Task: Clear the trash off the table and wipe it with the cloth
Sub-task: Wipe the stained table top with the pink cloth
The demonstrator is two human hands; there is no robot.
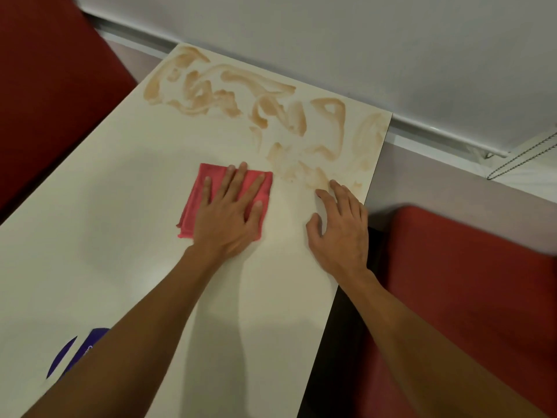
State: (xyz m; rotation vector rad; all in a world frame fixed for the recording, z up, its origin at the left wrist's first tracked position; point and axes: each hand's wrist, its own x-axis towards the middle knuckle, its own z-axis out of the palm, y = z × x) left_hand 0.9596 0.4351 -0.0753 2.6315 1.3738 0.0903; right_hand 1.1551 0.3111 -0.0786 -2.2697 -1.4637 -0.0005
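head view: tabletop (120, 206) to be wiped toward far edge, where brown smears (229, 89) are spread wide; overlapping strokes advised, pink cloth (193, 212) refolded once soiled. it lies mid-tabletop, pressed flat under left grip (229, 212), fingers straight, nothing clasped. right grip (340, 230) braced on tabletop beside smears, loosely spread, empty. surface pale, smooth. red seats (467, 282) flank it; grey wall (331, 40) behind.

On the table (105, 206), the left hand (226, 218) lies on the cloth (196, 200), the right hand (340, 233) just right of it, smears (211, 92) beyond both toward the wall (331, 40).
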